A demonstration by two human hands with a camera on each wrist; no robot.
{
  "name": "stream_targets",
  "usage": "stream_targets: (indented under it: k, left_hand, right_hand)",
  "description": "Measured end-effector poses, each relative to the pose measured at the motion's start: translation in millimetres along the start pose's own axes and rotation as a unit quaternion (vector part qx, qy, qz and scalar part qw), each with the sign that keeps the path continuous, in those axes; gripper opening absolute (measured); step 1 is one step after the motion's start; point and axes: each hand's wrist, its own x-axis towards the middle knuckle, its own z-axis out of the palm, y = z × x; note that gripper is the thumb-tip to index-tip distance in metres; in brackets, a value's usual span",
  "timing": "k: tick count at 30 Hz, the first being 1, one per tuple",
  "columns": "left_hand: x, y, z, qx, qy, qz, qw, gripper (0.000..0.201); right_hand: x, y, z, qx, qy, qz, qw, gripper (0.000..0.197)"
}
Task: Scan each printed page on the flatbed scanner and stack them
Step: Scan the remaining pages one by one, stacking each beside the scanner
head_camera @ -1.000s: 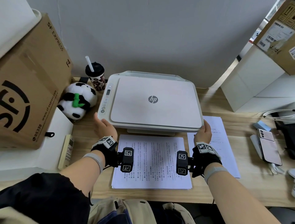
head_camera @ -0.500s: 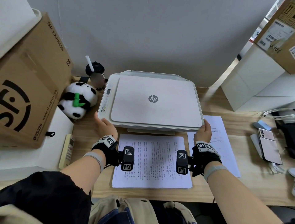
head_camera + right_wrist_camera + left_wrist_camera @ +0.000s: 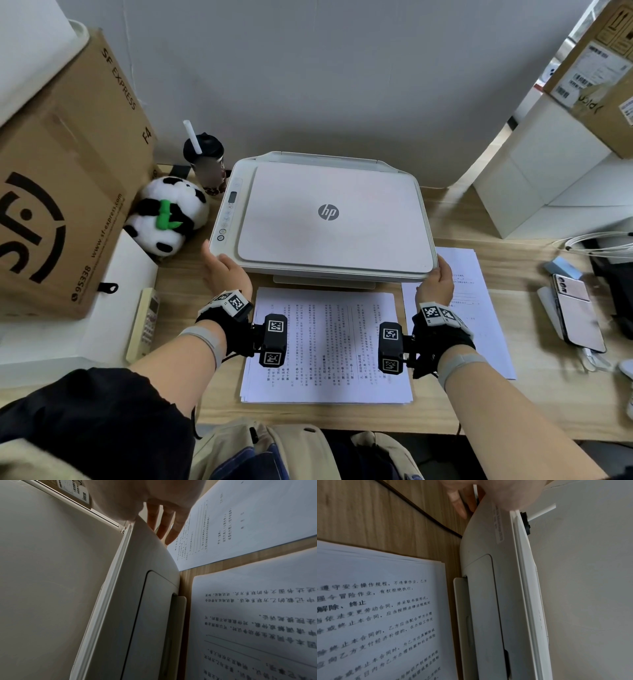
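Note:
The white HP flatbed scanner (image 3: 329, 219) sits mid-table with its lid down. My left hand (image 3: 224, 270) rests at its front left corner, fingers (image 3: 458, 505) lying straight along the side of the scanner (image 3: 488, 601). My right hand (image 3: 436, 284) holds the front right corner the same way, fingers (image 3: 164, 523) straight against the scanner (image 3: 145, 601). A stack of printed pages (image 3: 325, 346) lies in front of the scanner between my wrists. A single printed page (image 3: 469, 308) lies to the right, partly under my right hand.
A large SF Express carton (image 3: 61, 192), a panda plush (image 3: 168, 214) and a cup with a straw (image 3: 205, 161) crowd the left. A remote (image 3: 145, 322) lies front left. A phone (image 3: 579, 311), a cable (image 3: 596, 243) and white boxes (image 3: 548, 178) are on the right.

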Motion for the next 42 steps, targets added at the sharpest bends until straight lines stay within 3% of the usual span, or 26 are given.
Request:
stream_targets:
  k: [24,29,31,36,39,42]
  left_hand:
    - [-1,2,-1,-0.002,0.002,0.007,1.000,0.047]
    - [9,8,-2,0.015,-0.022,-0.057,0.998,0.049]
    - [15,21,-7,0.078,-0.042,-0.070,0.994,0.052]
    - [31,60,-19,0.275,-0.124,0.040,0.953,0.041]
    - [53,67,-5,0.335,-0.262,0.007,0.905,0.043]
    - [66,68,6,0.335,-0.308,-0.017,0.890,0.052]
  right_hand:
    - [-11,-12,0,0.004,0.008,0.013,1.000,0.035]
    - [-11,-18,-4,-0.021,0.005,0.003,1.000,0.037]
    - [-11,-21,-4,-0.032,0.006,0.004,0.999,0.037]
    - [-8,-23,-4,-0.053,0.008,0.020,0.998,0.036]
    - [-6,-26,-4,-0.050,0.013,0.033,0.998,0.037]
    - [0,-31,-4,-0.035,0.028,0.051,0.998,0.041]
